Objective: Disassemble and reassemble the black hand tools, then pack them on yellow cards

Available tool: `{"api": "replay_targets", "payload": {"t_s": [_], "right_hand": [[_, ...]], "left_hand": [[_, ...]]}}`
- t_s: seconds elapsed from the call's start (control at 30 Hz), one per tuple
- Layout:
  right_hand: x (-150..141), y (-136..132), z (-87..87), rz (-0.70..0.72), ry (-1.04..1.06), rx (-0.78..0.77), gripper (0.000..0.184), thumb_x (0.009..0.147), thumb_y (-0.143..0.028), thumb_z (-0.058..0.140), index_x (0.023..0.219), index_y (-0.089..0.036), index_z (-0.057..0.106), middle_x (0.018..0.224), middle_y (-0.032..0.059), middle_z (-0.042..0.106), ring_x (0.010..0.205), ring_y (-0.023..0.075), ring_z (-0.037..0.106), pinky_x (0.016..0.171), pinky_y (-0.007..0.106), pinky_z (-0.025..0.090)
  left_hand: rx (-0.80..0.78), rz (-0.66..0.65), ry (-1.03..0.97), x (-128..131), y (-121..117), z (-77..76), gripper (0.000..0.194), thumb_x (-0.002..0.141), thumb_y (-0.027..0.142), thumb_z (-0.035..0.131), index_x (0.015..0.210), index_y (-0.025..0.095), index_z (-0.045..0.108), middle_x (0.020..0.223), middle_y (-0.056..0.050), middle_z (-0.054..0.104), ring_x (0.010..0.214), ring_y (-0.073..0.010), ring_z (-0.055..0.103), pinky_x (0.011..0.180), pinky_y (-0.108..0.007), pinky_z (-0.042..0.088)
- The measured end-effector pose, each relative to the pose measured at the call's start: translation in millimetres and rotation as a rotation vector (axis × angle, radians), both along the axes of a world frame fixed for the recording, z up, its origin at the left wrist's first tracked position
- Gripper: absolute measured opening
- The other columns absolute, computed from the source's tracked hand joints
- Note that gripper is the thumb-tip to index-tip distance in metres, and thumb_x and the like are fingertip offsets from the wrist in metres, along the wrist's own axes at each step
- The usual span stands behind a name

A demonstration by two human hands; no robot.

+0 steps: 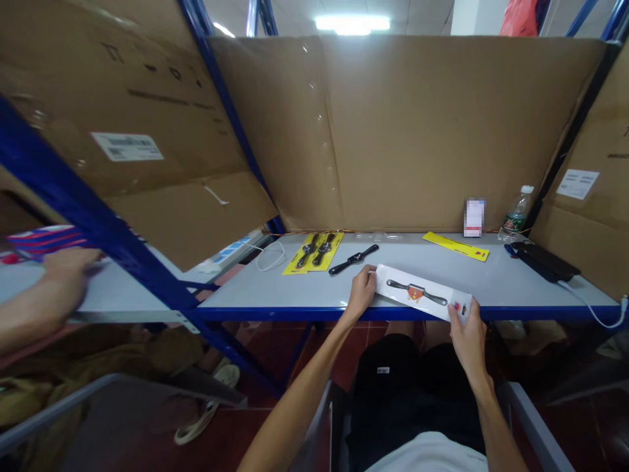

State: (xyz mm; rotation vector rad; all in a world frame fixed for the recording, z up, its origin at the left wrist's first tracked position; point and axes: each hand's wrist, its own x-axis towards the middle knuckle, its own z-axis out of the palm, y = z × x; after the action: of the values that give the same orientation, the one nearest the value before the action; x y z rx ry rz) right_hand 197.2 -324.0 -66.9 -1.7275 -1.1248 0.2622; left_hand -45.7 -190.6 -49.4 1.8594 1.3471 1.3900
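Between my two hands is a white packaging card printed with a picture of a spokeshave point(407, 288), tilted down to the right over the table's front edge. My left hand point(362, 292) grips its left end, and my right hand point(466, 334) pinches the right end near the hang hole. Just beyond my left hand a loose black spokeshave point(354, 259) lies on the grey table point(314, 294). Farther left are yellow cards with black spokeshaves on them point(314, 253). Behind the white card rests a flat yellow card point(457, 246).
A phone point(474, 217) stands against the cardboard back wall point(417, 131), left of a plastic bottle point(515, 215). At the right lies a black flat case point(545, 261) with a white cable. Past the blue post, a co-worker's hand point(69, 275) is at the neighbouring table.
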Motion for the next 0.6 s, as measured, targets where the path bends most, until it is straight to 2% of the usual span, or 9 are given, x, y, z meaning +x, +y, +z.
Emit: {"api": "replay_targets", "payload": {"t_s": [0.13, 0.27, 0.33, 0.4, 0.47, 0.53, 0.6], "right_hand": [[-10, 0, 3.6, -0.058, -0.166, -0.051, 0.082, 0.097, -0.064, 0.034, 0.15, -0.002, 0.04, 0.107, 0.0262, 0.072, 0.091, 0.0363, 0.072, 0.076, 0.041, 0.053], [-24, -1, 9.8, -0.055, -0.301, -0.139, 0.085, 0.1, -0.06, 0.029, 0.156, 0.004, 0.026, 0.107, 0.0297, 0.071, 0.084, 0.0373, 0.073, 0.073, 0.043, 0.053], [-22, 0, 11.3, -0.042, -0.295, -0.142, 0.086, 0.099, -0.061, 0.032, 0.156, 0.004, 0.026, 0.108, 0.0299, 0.07, 0.084, 0.0383, 0.073, 0.073, 0.044, 0.054], [-14, 2, 10.9, -0.023, -0.19, -0.091, 0.087, 0.095, -0.064, 0.039, 0.152, 0.001, 0.034, 0.104, 0.0272, 0.071, 0.086, 0.0376, 0.072, 0.074, 0.044, 0.054], [-5, 3, 8.8, 0.032, 0.049, 0.0, 0.082, 0.088, -0.068, 0.049, 0.142, -0.006, 0.046, 0.095, 0.0187, 0.071, 0.073, 0.0301, 0.069, 0.064, 0.039, 0.054], [1, 1, 6.0, 0.124, 0.356, 0.088, 0.072, 0.081, -0.07, 0.059, 0.128, -0.016, 0.052, 0.085, 0.0068, 0.067, 0.05, 0.0166, 0.054, 0.046, 0.029, 0.044], [1, -6, 3.2, 0.203, 0.558, 0.149, 0.064, 0.076, -0.068, 0.067, 0.116, -0.021, 0.052, 0.081, -0.0001, 0.062, 0.042, 0.0091, 0.041, 0.037, 0.023, 0.033]], "left_hand": [[-0.055, -0.021, -0.048, 0, 3, -2.0, 0.015, 0.09, 0.025, 0.047, 0.097, 0.019, 0.06, 0.068, 0.001, 0.062, 0.064, -0.0165, 0.055, 0.062, -0.026, 0.038], [-0.061, -0.017, -0.105, -3, 7, -5.1, 0.009, 0.088, 0.027, 0.051, 0.093, 0.02, 0.056, 0.073, 0.0, 0.063, 0.068, -0.016, 0.057, 0.065, -0.026, 0.041], [-0.055, -0.028, -0.12, -5, 8, -5.6, 0.011, 0.088, 0.03, 0.052, 0.09, 0.02, 0.057, 0.077, -0.001, 0.064, 0.071, -0.0162, 0.059, 0.066, -0.025, 0.043], [-0.086, -0.079, -0.169, -5, 8, -4.5, 0.016, 0.087, 0.033, 0.054, 0.091, 0.019, 0.06, 0.079, -0.002, 0.065, 0.073, -0.0164, 0.059, 0.065, -0.025, 0.046], [-0.189, -0.173, -0.27, -5, 6, -1.6, 0.023, 0.086, 0.037, 0.057, 0.096, 0.018, 0.065, 0.079, -0.003, 0.064, 0.071, -0.0168, 0.059, 0.061, -0.026, 0.05], [-0.314, -0.263, -0.393, -4, 5, 2.2, 0.031, 0.083, 0.037, 0.061, 0.105, 0.017, 0.067, 0.08, -0.003, 0.064, 0.069, -0.017, 0.059, 0.056, -0.028, 0.053], [-0.385, -0.304, -0.485, -4, 3, 6.0, 0.035, 0.08, 0.035, 0.063, 0.109, 0.016, 0.068, 0.084, -0.005, 0.065, 0.069, -0.0173, 0.059, 0.053, -0.029, 0.055]]}}
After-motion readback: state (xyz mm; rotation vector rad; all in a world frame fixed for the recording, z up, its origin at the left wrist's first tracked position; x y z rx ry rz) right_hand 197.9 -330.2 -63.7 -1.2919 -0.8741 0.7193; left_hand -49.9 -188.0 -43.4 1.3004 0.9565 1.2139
